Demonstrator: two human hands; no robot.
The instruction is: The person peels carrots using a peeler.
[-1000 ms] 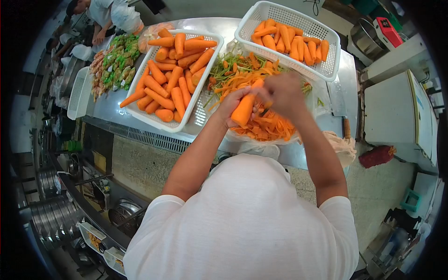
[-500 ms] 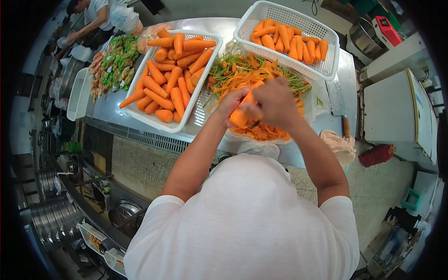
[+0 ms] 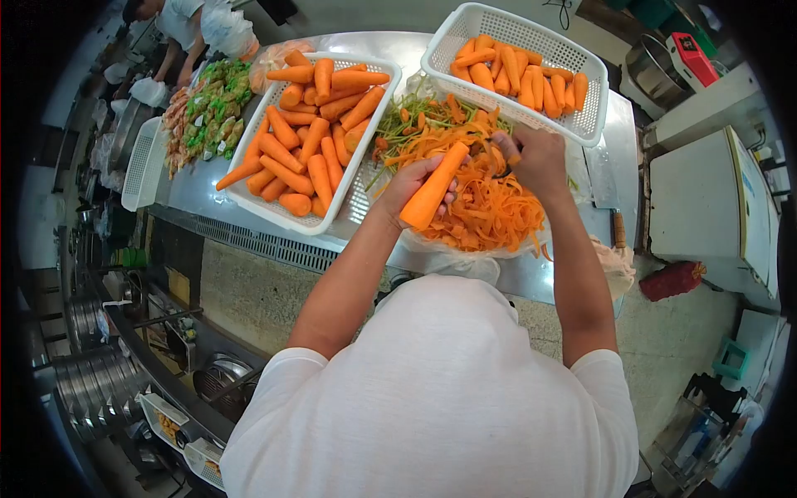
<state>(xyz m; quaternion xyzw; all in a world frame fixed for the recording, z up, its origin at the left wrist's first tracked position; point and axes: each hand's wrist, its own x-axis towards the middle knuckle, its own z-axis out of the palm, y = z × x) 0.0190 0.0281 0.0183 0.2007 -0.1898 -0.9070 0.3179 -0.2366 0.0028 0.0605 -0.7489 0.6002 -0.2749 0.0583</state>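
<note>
My left hand (image 3: 409, 189) is wrapped round a smooth orange carrot (image 3: 434, 187), its narrow end pointing up and right. To the right of the carrot, my right hand (image 3: 535, 159) is closed on a small dark tool, probably a peeler (image 3: 502, 172), mostly covered by the fingers. Beneath both hands lies a heap of orange peelings (image 3: 490, 207) on clear plastic, with green stems (image 3: 407, 116) behind. On the left stands a white basket (image 3: 383, 108) piled with carrots; another white basket (image 3: 591, 133) at the back right holds more.
A cleaver (image 3: 603, 178) with a wooden handle lies at the table's right side, near a pale cloth (image 3: 614, 267). Green and tan bundles (image 3: 212, 112) cover the table's far left. Beyond them is another person (image 3: 177, 29). A red sack (image 3: 671, 280) sits on the floor.
My right hand has moved right and up, away from the carrot, uncovering more peelings. The carrot remains in my left hand. The other person's arms have drawn back lower.
</note>
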